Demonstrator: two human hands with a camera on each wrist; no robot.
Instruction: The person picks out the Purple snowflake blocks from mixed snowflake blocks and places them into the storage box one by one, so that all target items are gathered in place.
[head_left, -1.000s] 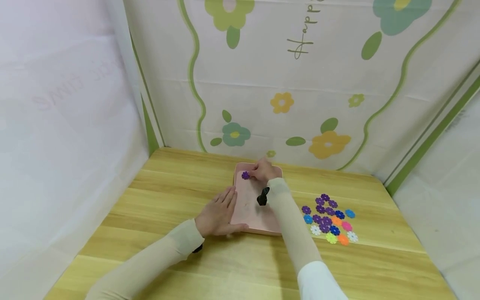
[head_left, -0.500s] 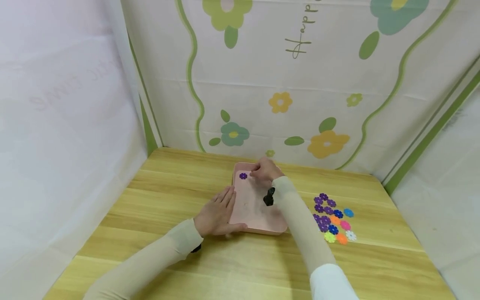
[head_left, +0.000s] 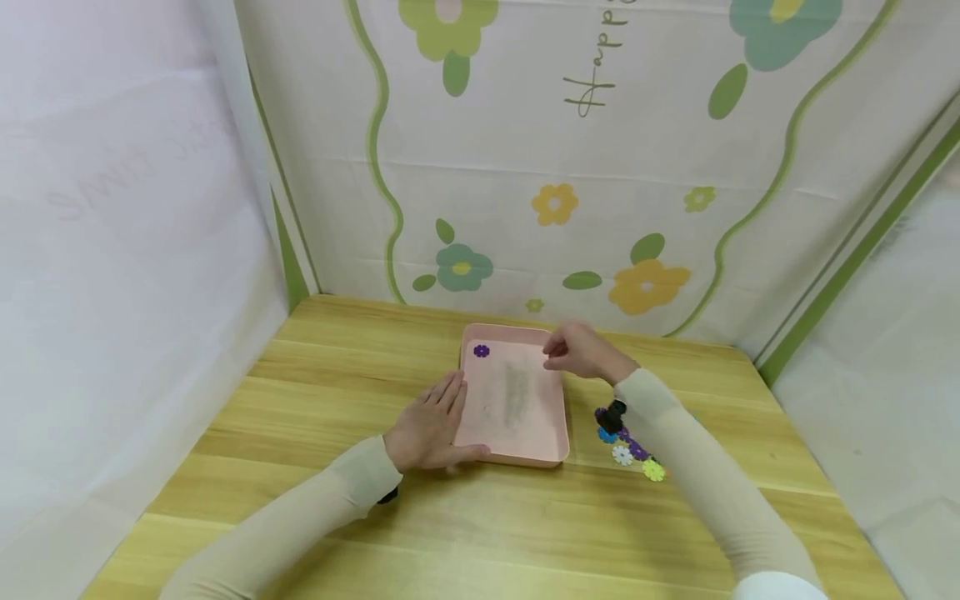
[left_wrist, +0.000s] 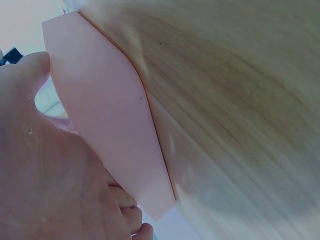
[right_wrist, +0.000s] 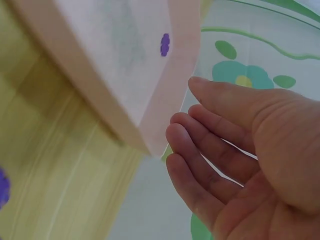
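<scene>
A pink rectangular tray [head_left: 551, 454] lies on the wooden table, with one purple flower-shaped disc [head_left: 482, 351] flat in its far left corner. My left hand [head_left: 427, 425] rests against the tray's left side near the front corner, fingers straight and thumb along the front rim; the left wrist view shows it over the tray's outer wall [left_wrist: 100, 100]. Above the far right part of the tray, my right hand [head_left: 581, 350] hovers with relaxed, slightly bent fingers. In the right wrist view its palm holds nothing, and the purple disc shows beyond the fingertips.
Right of the tray lies a loose group of flower-shaped discs, among them a white one [head_left: 622, 455] and a yellow one [head_left: 654, 471]; my right forearm hides much of it. A flower-printed cloth wall [head_left: 480, 167] rises behind the table [head_left: 337, 350].
My right hand has let go of the purple disc in the tray's far left corner and moved right, across the tray. The left hand has stayed at the tray's side.
</scene>
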